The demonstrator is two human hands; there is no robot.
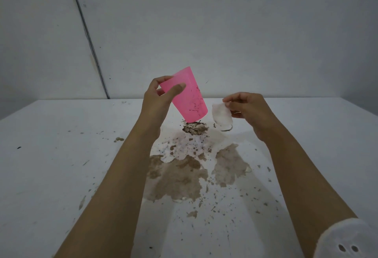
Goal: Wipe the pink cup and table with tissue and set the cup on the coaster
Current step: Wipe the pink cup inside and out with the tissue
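My left hand (161, 94) grips the rim end of the pink cup (187, 98), thumb across its side. The cup hangs tilted in the air, base pointing down and right, with dark specks stuck on its wall. Below its base lies a small brown heap of dirt (195, 129) on the white table (61, 155). My right hand (245, 106) pinches a crumpled white tissue (222, 115), held just right of the cup and above the table. No coaster is in view.
A wide brown muddy spill (184, 176) with scattered specks covers the middle of the table between my forearms. A small clear rim (227, 129) shows under the tissue. A grey wall (204, 32) stands behind. A white sleeve (347, 237) fills the lower right corner.
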